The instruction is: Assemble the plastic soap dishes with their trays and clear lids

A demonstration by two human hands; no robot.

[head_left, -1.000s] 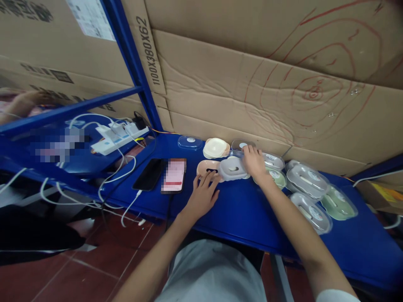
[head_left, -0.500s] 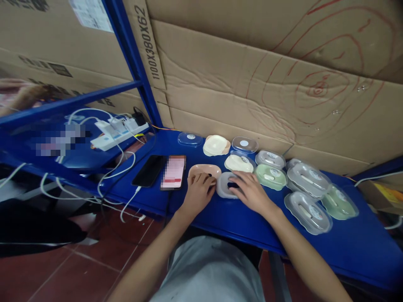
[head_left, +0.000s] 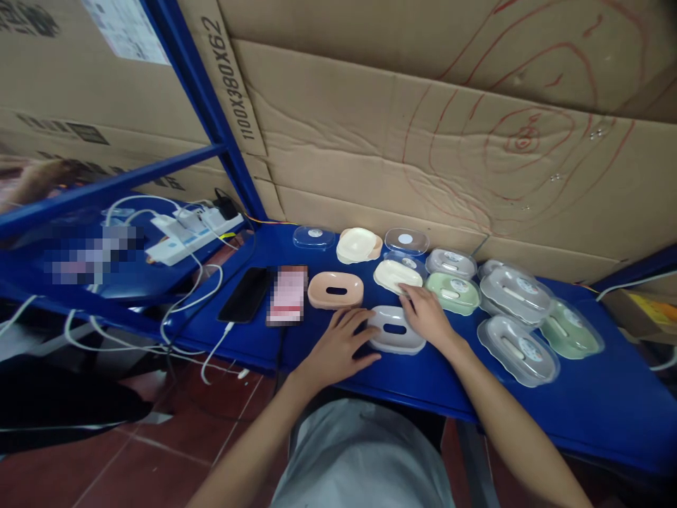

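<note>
A grey soap dish tray (head_left: 395, 330) with a slot in its middle lies near the front edge of the blue shelf (head_left: 455, 381). My left hand (head_left: 338, 346) rests flat beside its left end, fingers spread and touching it. My right hand (head_left: 426, 315) lies on its right end, fingertips reaching toward a cream dish (head_left: 394, 275). A pink dish tray (head_left: 335, 290) sits just behind my left hand, apart from it.
Several lidded soap boxes, grey (head_left: 515, 291) and green (head_left: 571, 337), lie at the right. Clear lids (head_left: 406, 240) and a cream dish (head_left: 358, 245) sit by the cardboard wall. Two phones (head_left: 288, 295) and a power strip (head_left: 193, 229) with white cables lie left.
The grey tray has come forward from among the other dishes to the shelf's front edge. My left hand has let go of the pink tray, which now lies free behind it.
</note>
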